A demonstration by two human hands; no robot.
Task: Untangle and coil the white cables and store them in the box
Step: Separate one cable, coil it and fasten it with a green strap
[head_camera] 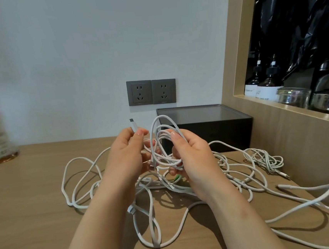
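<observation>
Across the lower half of the view, a wooden tabletop (31, 207) runs back to a pale wall. Loose white cables (161, 185) sprawl over it from nine o'clock to four o'clock of the hands, their loops crossing one another; several plugs lie exposed on the right side. A dark box (210, 128) stands on the table at one o'clock of the hands, against the wall and a wooden side panel. Whether it is lidded cannot be told.

Both hands are raised above the tangle, at the centre of the view. The right hand (190, 152) has its fingers and thumb curled round a coil (162, 138) of several white loops, held upright in front of the box. The left hand (130, 151), just beside it at nine o'clock, pinches a white plug end (133, 125) between thumb and forefinger, tip pointing up; its other fingers are loosely bent.

A smaller bundled cable (265, 157) lies at three o'clock, near the side panel. A twin wall socket (151, 92) sits at twelve o'clock. A small green piece (177, 177) shows under the right hand.
</observation>
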